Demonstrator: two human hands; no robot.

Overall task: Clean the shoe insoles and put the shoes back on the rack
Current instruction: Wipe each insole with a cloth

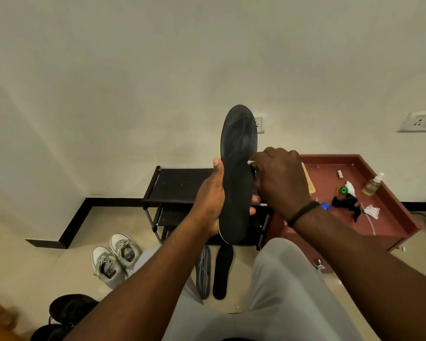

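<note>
I hold the insole [237, 173] upright at the centre of the frame, its long axis running near vertical, toe end up by the wall socket [259, 124] and heel end down in my palm. My left hand [210, 200] grips its lower half from the left edge, thumb up along that edge and fingertips wrapping round to the right side. My right hand [280, 178] comes in from the right at mid-length, fingers curled round a small white wipe [250, 162] pressed against the insole's right edge; it is the nearer hand to the unwiped upper half, so I judge the next stroke should run upward along the long axis. Behind the insole stands the black rack [177, 188], its top shelf bare where I can see it. Two more insoles [214, 271] lie on the tiled floor [35, 267] between my knees, lengthwise toward the rack. White shoes [116, 257] sit at lower left, dark shoes [69, 313] at the bottom left corner. At right a red worktop [389, 222] carries a bottle [373, 185] and scraps.
</note>
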